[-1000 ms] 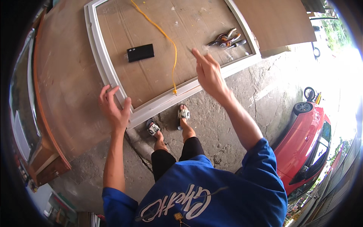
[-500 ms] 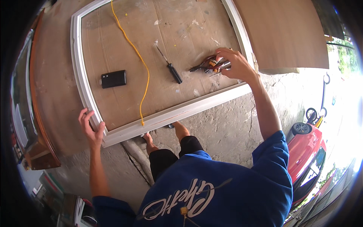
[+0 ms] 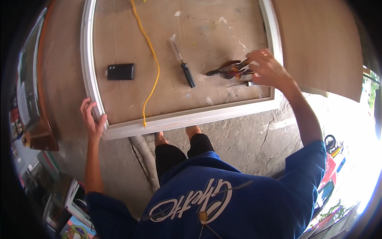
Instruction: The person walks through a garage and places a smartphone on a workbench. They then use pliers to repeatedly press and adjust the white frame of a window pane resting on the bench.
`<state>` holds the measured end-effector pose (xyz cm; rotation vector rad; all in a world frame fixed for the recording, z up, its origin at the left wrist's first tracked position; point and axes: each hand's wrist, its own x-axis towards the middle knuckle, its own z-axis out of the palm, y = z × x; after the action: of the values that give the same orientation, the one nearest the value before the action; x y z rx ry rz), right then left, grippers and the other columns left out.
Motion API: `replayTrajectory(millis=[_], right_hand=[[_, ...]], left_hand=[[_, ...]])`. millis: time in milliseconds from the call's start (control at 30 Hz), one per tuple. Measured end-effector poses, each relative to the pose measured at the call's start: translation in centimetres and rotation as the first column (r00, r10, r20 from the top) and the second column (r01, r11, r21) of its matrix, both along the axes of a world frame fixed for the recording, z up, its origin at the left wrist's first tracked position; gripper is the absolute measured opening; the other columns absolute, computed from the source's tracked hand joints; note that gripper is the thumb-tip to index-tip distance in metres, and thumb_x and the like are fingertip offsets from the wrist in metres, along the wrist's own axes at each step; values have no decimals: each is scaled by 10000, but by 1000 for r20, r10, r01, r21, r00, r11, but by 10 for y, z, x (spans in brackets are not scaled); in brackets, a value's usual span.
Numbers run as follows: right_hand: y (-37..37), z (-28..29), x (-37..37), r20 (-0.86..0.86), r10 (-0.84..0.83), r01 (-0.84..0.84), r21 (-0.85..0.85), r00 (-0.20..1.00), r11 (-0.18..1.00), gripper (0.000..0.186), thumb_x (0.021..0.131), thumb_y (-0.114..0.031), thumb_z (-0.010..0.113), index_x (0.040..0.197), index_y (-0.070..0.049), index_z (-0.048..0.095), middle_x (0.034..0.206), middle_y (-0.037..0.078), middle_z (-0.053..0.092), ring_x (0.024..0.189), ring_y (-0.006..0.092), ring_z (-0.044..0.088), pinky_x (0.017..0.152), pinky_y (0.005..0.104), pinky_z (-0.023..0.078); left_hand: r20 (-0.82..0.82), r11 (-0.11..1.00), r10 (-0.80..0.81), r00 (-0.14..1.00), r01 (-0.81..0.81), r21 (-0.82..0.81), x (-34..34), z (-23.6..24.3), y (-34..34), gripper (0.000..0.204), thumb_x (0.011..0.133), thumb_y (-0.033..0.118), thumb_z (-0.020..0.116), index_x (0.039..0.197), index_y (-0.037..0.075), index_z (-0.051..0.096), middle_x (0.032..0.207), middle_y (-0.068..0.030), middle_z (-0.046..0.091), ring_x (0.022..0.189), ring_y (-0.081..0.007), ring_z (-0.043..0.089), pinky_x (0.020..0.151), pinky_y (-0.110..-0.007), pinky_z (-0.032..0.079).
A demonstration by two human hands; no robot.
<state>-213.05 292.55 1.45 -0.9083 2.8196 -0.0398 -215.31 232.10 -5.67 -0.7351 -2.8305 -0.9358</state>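
Observation:
At the right, my right hand (image 3: 268, 69) has its thumb and fingers closed around the handle ends of red-and-orange-handled pliers (image 3: 232, 72). Their dark jaws point left, low over the brown panel; overlapping handles and blur hide whether there is more than one tool. Just below lies a small thin metal piece (image 3: 238, 85), too small to name. My left hand (image 3: 93, 121) rests at the near left corner of the white frame (image 3: 191, 116), fingertips against its outer edge, thumb spread apart. Between the hands lies a screwdriver (image 3: 188, 75) with a black handle.
A black rectangular device (image 3: 121, 71) lies on the panel at left. A yellow cord (image 3: 156, 59) runs down the panel to the frame's near edge. Beyond the frame's right side is a brown board (image 3: 318, 47). My feet stand on rough concrete (image 3: 246, 139) below.
The whole view has shifted, with the frame appearing higher and further right. My right hand stays at the pliers, whose handles look more spread. My left hand remains at the frame's corner.

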Motion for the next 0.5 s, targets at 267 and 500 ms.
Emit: replayTrajectory(millis=[267,500], right_hand=[[-14,84,15,24,-584,583,42,811,811,280,784,-192,598,1006,-24,568,893,98,593,838,213,578,752,358,465],[-194,59,105,994,-23,987,-99,103,127,555,882,-496,480,1098,6,575,909,109,651,832,173,636,650,277,503]], left_hand=[[-22,999,22,1000,-21,44,-2,3,-3,492,724,289,717,1132,69,553,1253,-171,414,1155,-320,428,970,-437,341],[17,987,3,1000,-5,160,0,-8,-4,484,741,249,705,1153,45,554,1287,-172,389,1175,-315,416,999,-460,327]])
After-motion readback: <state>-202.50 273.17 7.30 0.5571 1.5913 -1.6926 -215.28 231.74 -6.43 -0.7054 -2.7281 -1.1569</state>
